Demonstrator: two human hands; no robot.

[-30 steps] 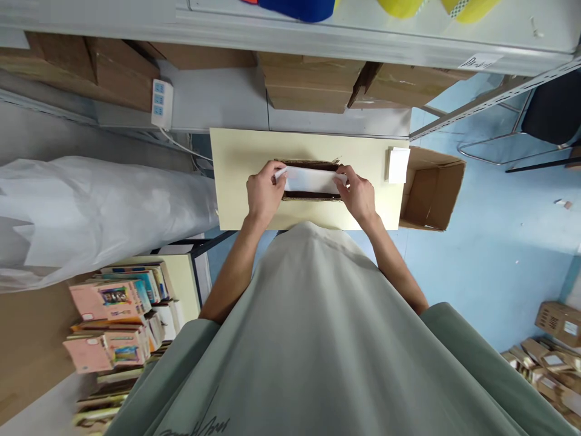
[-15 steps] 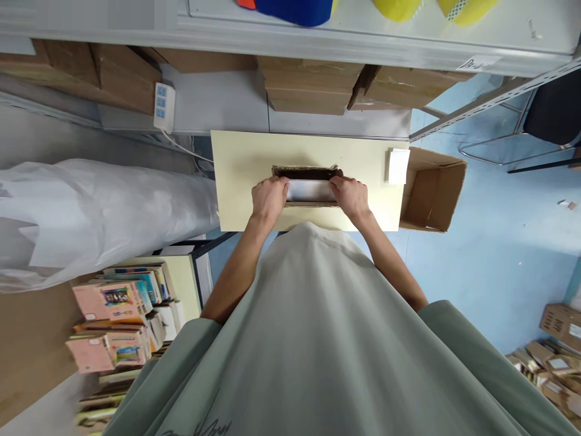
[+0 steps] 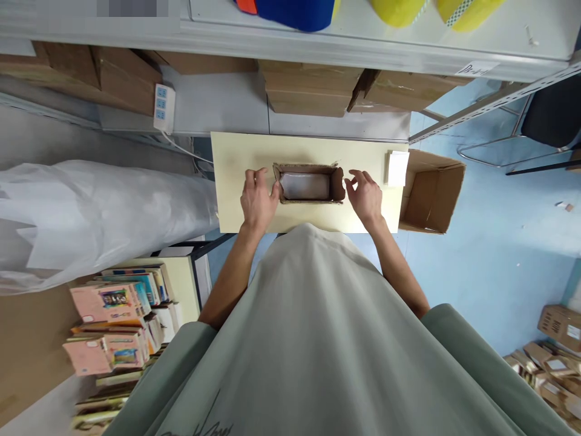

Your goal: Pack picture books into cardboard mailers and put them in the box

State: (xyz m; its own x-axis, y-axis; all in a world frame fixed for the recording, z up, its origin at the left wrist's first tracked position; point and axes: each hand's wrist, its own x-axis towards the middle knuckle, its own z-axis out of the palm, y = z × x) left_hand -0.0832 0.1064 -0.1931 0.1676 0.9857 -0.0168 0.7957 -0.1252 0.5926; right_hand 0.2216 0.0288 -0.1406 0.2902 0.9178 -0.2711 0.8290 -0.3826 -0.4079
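Observation:
A small open cardboard box [image 3: 336,185] stands on the pale yellow tabletop [image 3: 240,151] in front of me. Down inside it lies a flat, whitish, shiny item [image 3: 305,186]; its kind I cannot make out. My left hand [image 3: 259,197] is beside the box's left end, fingers apart and holding nothing, the thumb close to the wall. At the right end is my right hand [image 3: 365,195], with its fingers loosely curved and apart, no object between them. A stack of white cards or labels [image 3: 397,168] sits near the table's right edge.
An empty-looking larger carton [image 3: 429,191] adjoins the table's right side. Behind the table, a shelf holds brown cartons [image 3: 308,91] and a power strip [image 3: 164,108]. A large plastic-wrapped roll [image 3: 113,212] is on the left, with stacked books [image 3: 113,303] below it.
Both hands have let go of the whitish item and moved outward, one to each side of the box. The item now sits lower inside the box.

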